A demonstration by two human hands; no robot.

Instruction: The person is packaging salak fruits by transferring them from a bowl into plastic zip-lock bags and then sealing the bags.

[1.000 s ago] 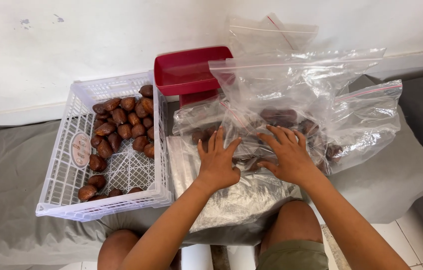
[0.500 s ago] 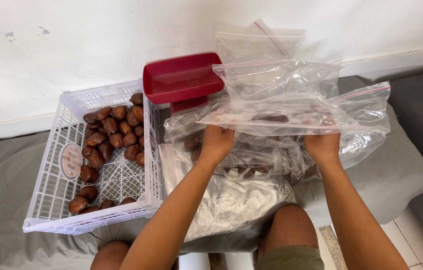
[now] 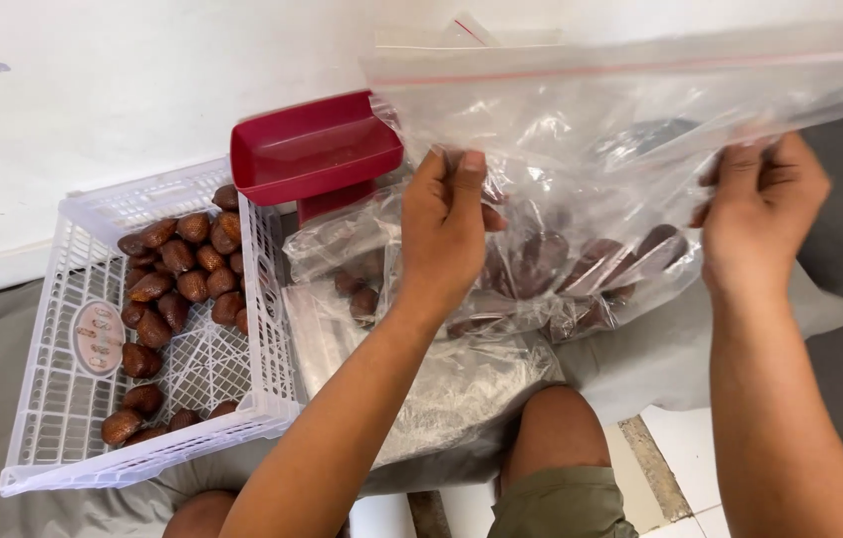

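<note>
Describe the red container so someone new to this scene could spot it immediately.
Start at the white plastic crate of brown fruit on the left. Just past its far right corner, against the white wall, stands the red container. It is the only solid red, opaque thing among clear bags.

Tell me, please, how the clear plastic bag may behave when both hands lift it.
The clear plastic bag is probably floppy: it wrinkles and sags between the left hand and the right hand. It looks light and thin. The film seems glossy, so it may slip.
</note>
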